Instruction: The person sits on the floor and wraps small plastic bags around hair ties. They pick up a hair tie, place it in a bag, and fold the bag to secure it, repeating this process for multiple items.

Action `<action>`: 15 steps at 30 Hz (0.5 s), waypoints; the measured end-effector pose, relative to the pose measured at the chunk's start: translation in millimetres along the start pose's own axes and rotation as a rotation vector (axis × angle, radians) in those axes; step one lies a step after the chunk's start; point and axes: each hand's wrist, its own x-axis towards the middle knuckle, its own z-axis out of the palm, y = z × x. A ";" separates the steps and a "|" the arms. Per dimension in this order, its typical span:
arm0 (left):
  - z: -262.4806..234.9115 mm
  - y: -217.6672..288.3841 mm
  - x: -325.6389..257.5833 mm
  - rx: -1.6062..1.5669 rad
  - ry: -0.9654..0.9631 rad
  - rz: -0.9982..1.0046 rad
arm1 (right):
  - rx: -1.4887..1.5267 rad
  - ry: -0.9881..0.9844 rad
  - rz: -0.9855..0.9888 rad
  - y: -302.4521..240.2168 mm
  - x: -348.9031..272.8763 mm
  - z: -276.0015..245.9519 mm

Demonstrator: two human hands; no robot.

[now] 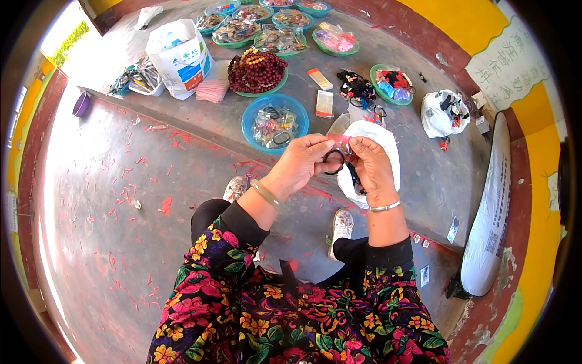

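In front of me my left hand and my right hand meet, closed in pinches on a small clear plastic bag with a red strip along its top. A black hair band, round and thin, hangs at my left fingers; whether it is held or partly inside the bag I cannot tell. Just beneath and behind my right hand lies a white plastic sack with dark items showing in its mouth. Left of my hands stands a blue basin holding several small clear packets.
On the raised ledge sit maroon bead strings, more basins of packaged trinkets, a white bag, pink cards, two small boxes, black bands and another white sack. A long wrapped roll leans right. Red scraps litter the floor.
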 end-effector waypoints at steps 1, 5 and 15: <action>0.4 0.7 -0.9 -0.002 -0.006 0.005 | 0.010 0.004 0.012 0.3 0.7 -0.1; -4.2 -5.1 2.6 -0.016 -0.007 0.043 | 0.031 0.022 0.018 3.9 1.8 -0.1; -10.6 -11.2 9.3 0.060 0.034 0.082 | -0.682 0.255 -0.469 -5.6 -3.1 8.4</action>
